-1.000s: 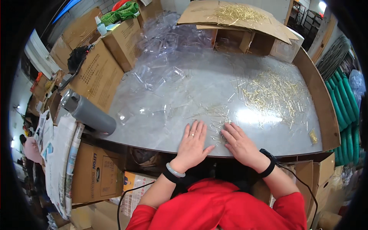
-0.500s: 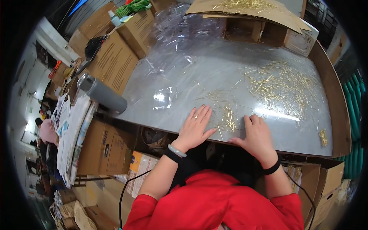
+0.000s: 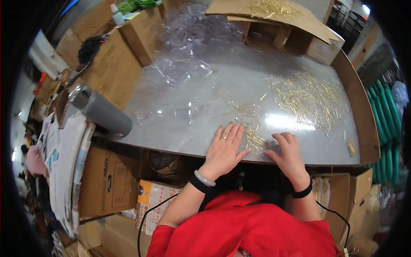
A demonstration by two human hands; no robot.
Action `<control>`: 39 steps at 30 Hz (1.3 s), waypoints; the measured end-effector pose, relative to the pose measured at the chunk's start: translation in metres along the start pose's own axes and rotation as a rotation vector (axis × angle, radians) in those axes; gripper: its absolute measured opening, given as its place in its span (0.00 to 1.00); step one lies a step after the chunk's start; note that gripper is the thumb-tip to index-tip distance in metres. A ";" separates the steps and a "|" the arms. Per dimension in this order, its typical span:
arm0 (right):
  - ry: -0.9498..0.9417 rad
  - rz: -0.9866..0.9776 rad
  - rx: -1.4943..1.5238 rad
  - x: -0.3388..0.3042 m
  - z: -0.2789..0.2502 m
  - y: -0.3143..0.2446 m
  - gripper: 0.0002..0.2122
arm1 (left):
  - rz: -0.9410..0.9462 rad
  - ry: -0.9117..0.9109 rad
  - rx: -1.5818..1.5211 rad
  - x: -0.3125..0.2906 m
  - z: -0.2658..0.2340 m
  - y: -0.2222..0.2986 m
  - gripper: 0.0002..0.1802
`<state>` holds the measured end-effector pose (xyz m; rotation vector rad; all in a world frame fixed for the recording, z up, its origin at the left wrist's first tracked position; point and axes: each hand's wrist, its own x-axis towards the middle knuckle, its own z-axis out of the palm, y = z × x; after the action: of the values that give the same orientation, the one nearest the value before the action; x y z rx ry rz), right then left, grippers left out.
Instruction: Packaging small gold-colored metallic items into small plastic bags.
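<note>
Between my hands, near the front edge of the grey metal tabletop (image 3: 171, 128), lies a small bunch of thin gold wire pins (image 3: 253, 140). My left hand (image 3: 223, 147) rests flat on the tabletop at the left of the bunch, its fingers stretched and its fingertips close beside the pins. To the right of the bunch is my right hand (image 3: 287, 153), fingers slightly bent and thumb held apart from them, with nothing visible in its grasp. A larger scatter of gold pins (image 3: 310, 98) spreads over the right side, and a small separate bundle (image 3: 351, 147) lies near the right corner.
A grey bottle (image 3: 105, 112) stands at the left edge beside cardboard boxes (image 3: 113, 64). Clear plastic packaging (image 3: 188, 38) heaps at the back left. Behind the scatter, a cardboard sheet (image 3: 265, 15) bears more gold pins. A cardboard wall (image 3: 357, 107) borders the right side.
The view has shifted slightly. My left hand has come closer to the small bunch of pins, and the pins lie more gathered between my hands. My right fingers are a little more spread.
</note>
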<state>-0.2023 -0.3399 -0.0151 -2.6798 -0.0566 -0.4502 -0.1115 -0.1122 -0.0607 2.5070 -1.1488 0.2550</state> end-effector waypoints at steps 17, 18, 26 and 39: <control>0.221 0.222 -0.053 0.005 0.048 -0.017 0.14 | 0.198 0.101 -0.272 -0.011 0.000 -0.015 0.32; 0.186 0.187 -0.096 0.003 0.046 -0.022 0.17 | 0.189 0.095 -0.308 -0.011 -0.001 -0.016 0.33; -0.146 -0.105 0.085 0.005 0.048 -0.028 0.26 | 0.127 0.062 -0.349 -0.009 -0.008 -0.022 0.44; 0.068 -0.048 -0.044 -0.008 0.025 -0.008 0.16 | 0.062 -0.046 -0.260 0.005 -0.003 -0.020 0.52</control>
<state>-0.2030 -0.3221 -0.0362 -2.7085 -0.0918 -0.5636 -0.0930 -0.1024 -0.0619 2.2637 -1.1952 0.0595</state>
